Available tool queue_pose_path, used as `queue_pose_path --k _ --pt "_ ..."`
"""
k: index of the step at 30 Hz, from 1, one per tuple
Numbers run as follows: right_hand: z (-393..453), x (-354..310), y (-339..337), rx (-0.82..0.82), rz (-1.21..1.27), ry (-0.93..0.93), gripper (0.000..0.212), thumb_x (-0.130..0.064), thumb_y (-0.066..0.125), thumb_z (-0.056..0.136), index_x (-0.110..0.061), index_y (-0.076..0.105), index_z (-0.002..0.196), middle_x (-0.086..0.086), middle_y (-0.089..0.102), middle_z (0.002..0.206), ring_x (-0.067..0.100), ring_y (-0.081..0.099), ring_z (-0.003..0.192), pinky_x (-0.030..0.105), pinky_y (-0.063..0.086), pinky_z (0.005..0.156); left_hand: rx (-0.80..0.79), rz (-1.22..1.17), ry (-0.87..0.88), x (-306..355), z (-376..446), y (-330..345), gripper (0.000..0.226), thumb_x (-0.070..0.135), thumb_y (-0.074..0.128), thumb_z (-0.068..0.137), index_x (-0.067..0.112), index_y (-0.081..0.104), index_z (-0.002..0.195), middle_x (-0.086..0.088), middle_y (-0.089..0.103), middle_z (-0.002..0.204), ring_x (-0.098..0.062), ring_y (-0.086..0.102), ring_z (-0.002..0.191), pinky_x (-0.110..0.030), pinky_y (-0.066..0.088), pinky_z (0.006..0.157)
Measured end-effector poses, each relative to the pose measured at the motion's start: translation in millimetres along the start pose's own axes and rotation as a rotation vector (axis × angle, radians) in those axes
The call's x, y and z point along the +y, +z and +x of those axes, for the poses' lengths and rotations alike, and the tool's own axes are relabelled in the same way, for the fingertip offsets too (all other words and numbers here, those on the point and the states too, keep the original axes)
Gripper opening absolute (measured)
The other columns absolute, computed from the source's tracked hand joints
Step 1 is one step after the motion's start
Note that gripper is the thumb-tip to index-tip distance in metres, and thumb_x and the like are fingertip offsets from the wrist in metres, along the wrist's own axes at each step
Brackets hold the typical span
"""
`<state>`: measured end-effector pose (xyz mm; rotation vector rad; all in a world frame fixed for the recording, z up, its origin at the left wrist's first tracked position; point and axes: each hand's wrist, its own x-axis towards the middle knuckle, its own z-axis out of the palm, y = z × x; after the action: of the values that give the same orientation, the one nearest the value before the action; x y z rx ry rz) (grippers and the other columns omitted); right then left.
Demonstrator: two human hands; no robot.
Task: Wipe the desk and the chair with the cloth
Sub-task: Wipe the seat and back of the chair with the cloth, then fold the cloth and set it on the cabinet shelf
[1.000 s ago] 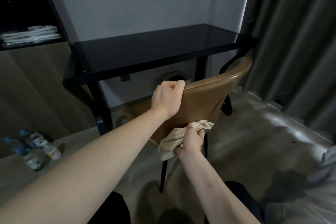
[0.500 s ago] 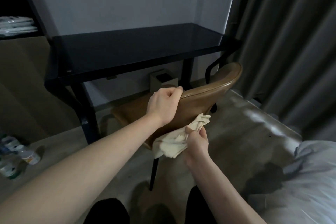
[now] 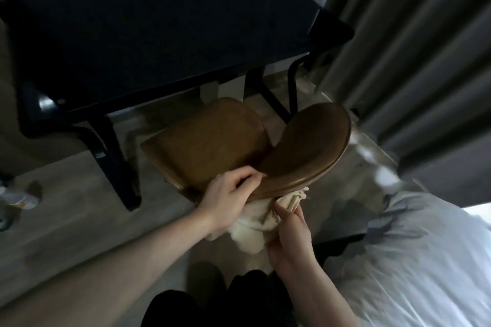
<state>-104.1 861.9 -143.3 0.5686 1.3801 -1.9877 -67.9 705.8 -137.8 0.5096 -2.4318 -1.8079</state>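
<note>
Head view: left hand (image 3: 228, 195) curled over the top edge of the brown chair (image 3: 239, 146) back, fingers gripping it. Right hand (image 3: 289, 231) at five o'clock from the left, fingers and thumb wrapped round the cream cloth (image 3: 255, 223), pressed, as far as the blur allows, against the rear of the chair back. Black desk (image 3: 159, 34) at twelve o'clock beyond the seat. Grey curtain (image 3: 425, 61) at two o'clock, white bedding (image 3: 425, 260) at four o'clock.
</note>
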Motion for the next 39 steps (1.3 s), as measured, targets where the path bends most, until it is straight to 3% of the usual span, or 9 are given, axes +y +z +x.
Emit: queue_pose_path --k 4,9,17,20,24,28,32,35,39 --pt "-40 -53 18 0.149 -0.039 -0.019 0.041 0.000 0.056 0.103 -0.029 0.070 0.130 0.009 0.079 0.117 0.033 0.075 0.110 0.053 0.059 0.100 -0.165 0.070 -0.264 34 1 -18 0.038 0.051 0.046 0.108 0.038 0.068 0.135 0.016 0.071 0.126 -0.008 0.066 0.119 -0.031 0.054 0.099" --pt "-95 -124 39 0.284 -0.236 -0.149 0.031 -0.013 0.060 0.106 -0.035 0.074 0.122 -0.001 0.080 0.110 0.019 0.077 0.099 0.035 0.061 0.079 -0.231 0.404 -0.415 91 -5 -38 0.040 0.044 0.051 0.107 0.036 0.060 0.144 0.002 0.063 0.142 -0.026 0.067 0.118 -0.039 0.058 0.095" --pt "-148 -209 102 -0.233 -0.655 -0.278 0.041 -0.015 0.060 0.106 -0.041 0.064 0.137 -0.007 0.076 0.119 0.017 0.072 0.113 0.043 0.060 0.093 -0.046 0.121 -0.507 146 -58 -115 0.029 0.030 0.060 0.106 0.033 0.065 0.134 0.012 0.066 0.127 -0.004 0.062 0.116 -0.017 0.048 0.093" --pt "-155 -220 148 -0.453 -0.761 -0.287 0.068 -0.006 0.060 0.103 -0.050 0.043 0.152 -0.022 0.066 0.132 0.001 0.063 0.122 0.037 0.053 0.105 0.132 -0.049 -0.508 148 -88 -160 0.021 0.035 0.067 0.098 0.044 0.071 0.116 0.011 0.069 0.124 -0.009 0.064 0.118 -0.035 0.052 0.105" --pt "-167 -214 223 -0.686 -0.870 -0.198 0.101 -0.013 0.072 0.095 -0.056 0.011 0.162 -0.027 0.051 0.148 -0.002 0.051 0.136 0.040 0.036 0.123 0.321 -0.332 -0.502 160 -116 -214 0.025 0.039 0.071 0.096 0.039 0.067 0.121 0.005 0.069 0.130 -0.014 0.064 0.121 -0.039 0.052 0.105" --pt "-181 -183 304 -0.834 -0.909 -0.131 0.107 -0.027 0.086 0.079 -0.063 0.021 0.156 -0.011 0.064 0.140 0.003 0.067 0.120 0.038 0.052 0.110 0.358 -0.730 -0.513 163 -139 -264 0.080 0.066 0.078 0.066 0.031 0.061 0.136 0.004 0.069 0.136 -0.019 0.069 0.121 -0.045 0.054 0.105" --pt "-189 -139 374 -0.905 -0.873 -0.042 0.098 -0.026 0.086 0.077 -0.053 0.035 0.156 -0.011 0.062 0.143 0.012 0.067 0.124 0.045 0.053 0.110 0.362 -0.955 -0.457 157 -163 -316 0.070 0.050 0.073 0.081 0.015 0.061 0.140 -0.008 0.074 0.127 -0.025 0.072 0.114 -0.043 0.054 0.099" --pt "-192 -100 422 -0.880 -0.845 -0.019 0.084 -0.011 0.079 0.090 -0.044 0.039 0.157 -0.004 0.065 0.140 0.020 0.069 0.122 0.049 0.055 0.107 0.382 -0.976 -0.396 139 -185 -367 0.065 0.040 0.073 0.087 0.013 0.057 0.144 -0.009 0.069 0.137 -0.027 0.066 0.127 -0.050 0.044 0.115" --pt "-198 -49 476 -0.751 -0.888 -0.081 0.104 -0.012 0.074 0.096 -0.046 0.005 0.166 -0.006 0.053 0.147 0.017 0.064 0.115 0.049 0.051 0.108 0.611 -0.758 -0.359 112 -213 -439 0.056 0.020 0.080 0.080 0.019 0.064 0.133 -0.008 0.074 0.127 -0.025 0.072 0.116 -0.041 0.056 0.091"
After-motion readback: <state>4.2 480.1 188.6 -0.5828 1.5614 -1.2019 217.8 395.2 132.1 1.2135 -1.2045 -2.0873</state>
